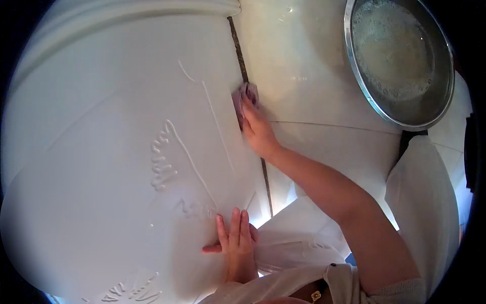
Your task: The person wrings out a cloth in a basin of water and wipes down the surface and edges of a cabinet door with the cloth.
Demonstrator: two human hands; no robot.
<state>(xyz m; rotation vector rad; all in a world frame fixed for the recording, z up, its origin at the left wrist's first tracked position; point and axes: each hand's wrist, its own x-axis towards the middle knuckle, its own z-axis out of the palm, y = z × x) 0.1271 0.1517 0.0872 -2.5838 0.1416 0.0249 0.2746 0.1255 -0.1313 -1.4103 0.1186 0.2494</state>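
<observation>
My right hand (259, 133) is closed on a crumpled purple cloth (245, 93), pressing it against the edge of a white panel (116, 213) with raised plant-like patterns. The cloth covers part of a dark, dirty-looking seam (239, 50) that runs between the panel and pale tiles (304, 66). Lower down, my left hand (237, 245) lies flat on the panel near its edge, fingers spread and holding nothing.
A round metal basin (356, 76) of cloudy, sudsy water stands on the tiles at upper right. Thick rounded white ridges (152, 11) cross the panel's top end. Light fabric of my clothing (422, 187) shows at right.
</observation>
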